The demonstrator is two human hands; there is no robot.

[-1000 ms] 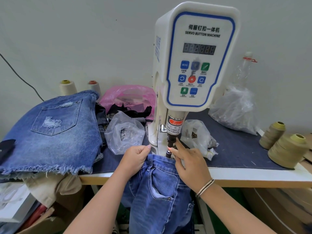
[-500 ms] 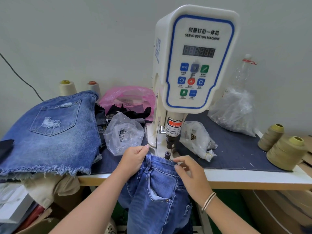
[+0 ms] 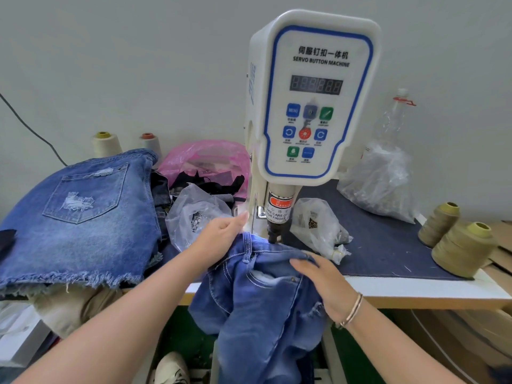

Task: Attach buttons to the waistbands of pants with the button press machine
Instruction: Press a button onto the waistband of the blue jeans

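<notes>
**Waistband under the press head**

The left hand pinches the jeans by the waistband, which lies beneath the button machine's plunger at the counter edge. The right hand rests on the denim, fingers relaxed, gripping nothing.

The machine panel reads "SERVO BUTTON MACHINE"; its display digits seem illegible.

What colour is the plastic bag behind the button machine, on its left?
Pink, translucent: the plastic bag shows best in the head view.
</notes>
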